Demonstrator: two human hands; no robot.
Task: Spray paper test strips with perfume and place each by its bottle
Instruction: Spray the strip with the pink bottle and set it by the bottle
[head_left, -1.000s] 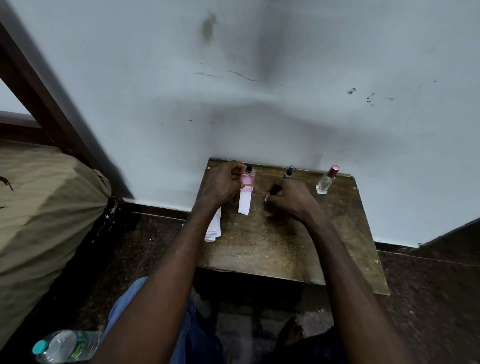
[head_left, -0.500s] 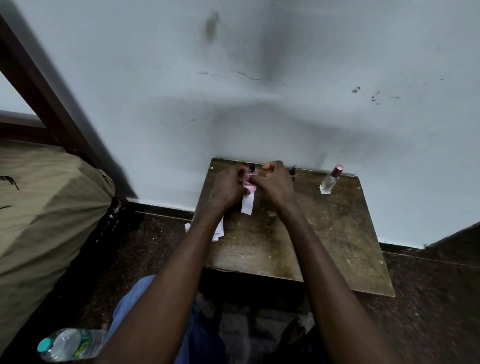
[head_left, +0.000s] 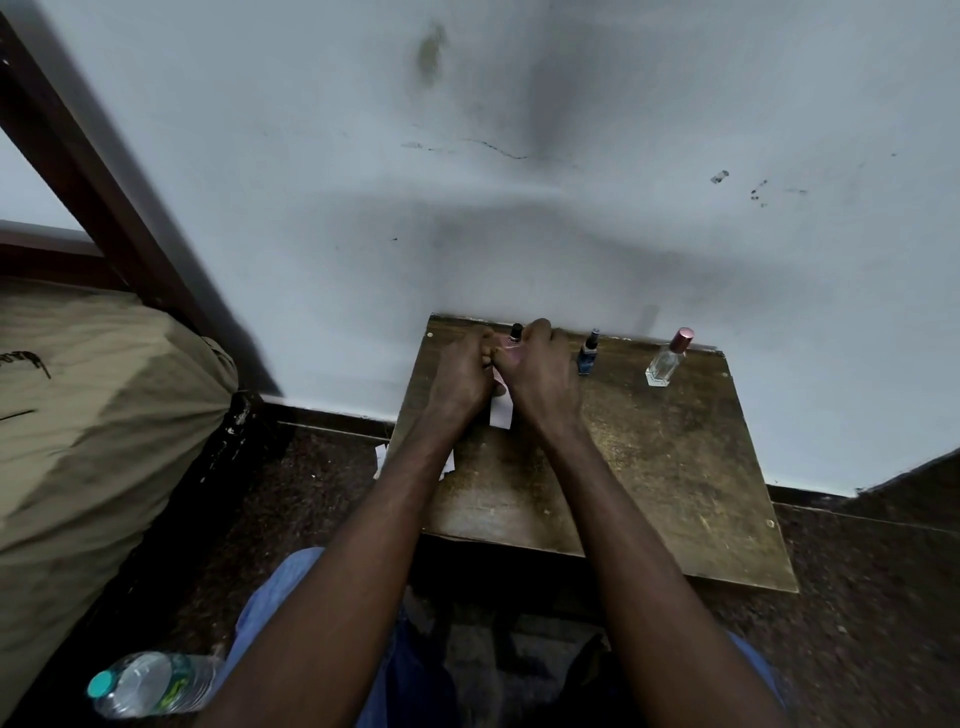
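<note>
Fingers of my left grip (head_left: 462, 379) and right grip (head_left: 540, 374) curl round the small pink glass perfume bottle (head_left: 511, 354) at the back-left of the worn wooden table (head_left: 649, 467). The white paper test strip (head_left: 501, 415) pokes out just below them, its long axis running toward me; I cannot tell which grip pinches it. My right grip lies nearer the black sprayer (head_left: 516, 331), so I judge it should do the pressing.

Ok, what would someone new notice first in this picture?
The left hand and right hand grip a pink perfume bottle at the back left of the table, a white paper strip showing below them. To the right along the wall stand a blue bottle and a clear bottle.
</note>
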